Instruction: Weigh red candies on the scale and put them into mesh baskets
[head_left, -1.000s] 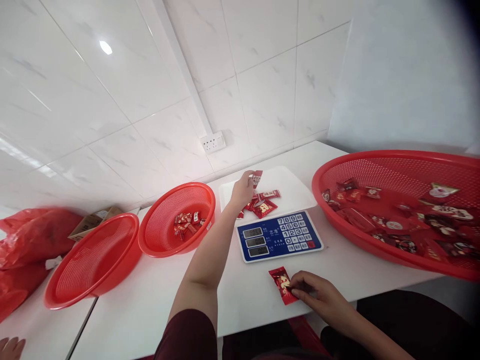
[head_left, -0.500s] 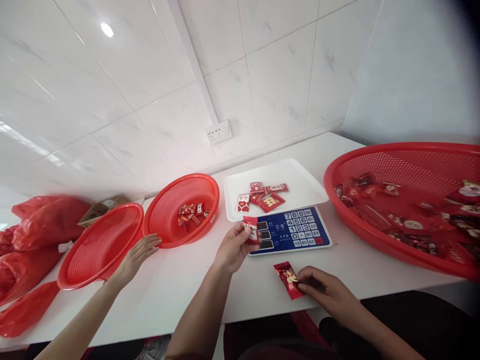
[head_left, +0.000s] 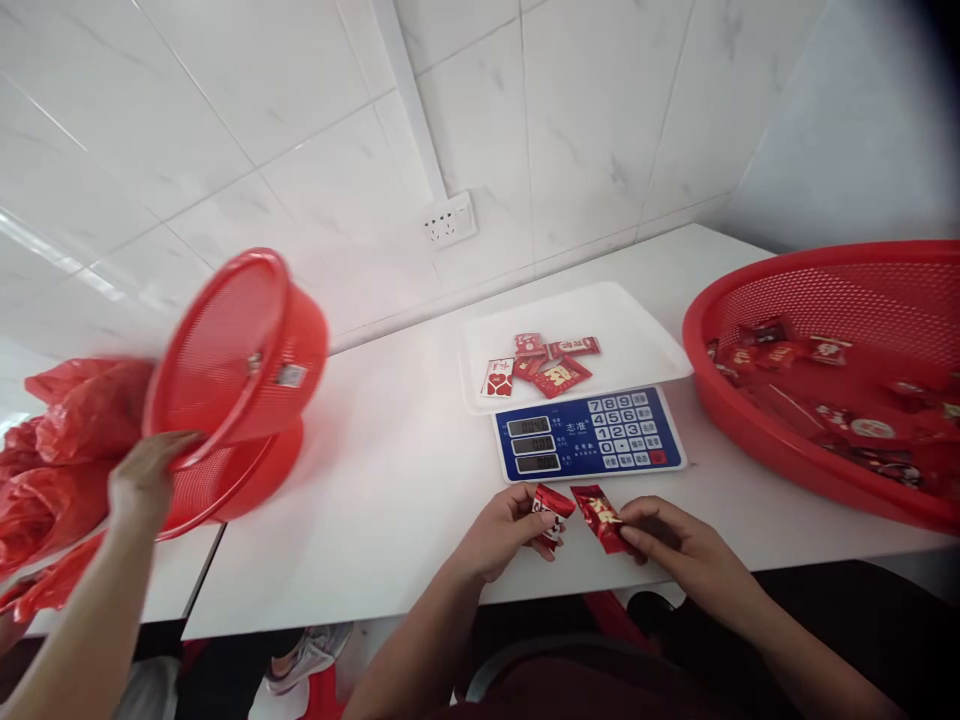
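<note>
My left hand [head_left: 504,528] is closed on a small red candy packet [head_left: 551,503] at the near edge of the white table [head_left: 390,480]. Right beside it, my right hand [head_left: 675,552] pinches a second red candy packet [head_left: 602,517] against the table. Both packets lie just in front of the blue-faced weighing scale [head_left: 589,435]. Several red packets [head_left: 541,365] sit on the scale's white tray [head_left: 630,335].
A large red mesh basket [head_left: 757,400] with several packets fills the right side. At the left, another person's hand [head_left: 142,480] tips a smaller red basket [head_left: 236,345] over a second red basket [head_left: 247,490]. Red plastic bags [head_left: 52,460] lie at the far left. A wall socket [head_left: 448,220] sits behind.
My left hand came back from the scale tray to the table's near edge with one packet, beside the right hand's packet. Another person's hand lifted and tipped the small red basket.
</note>
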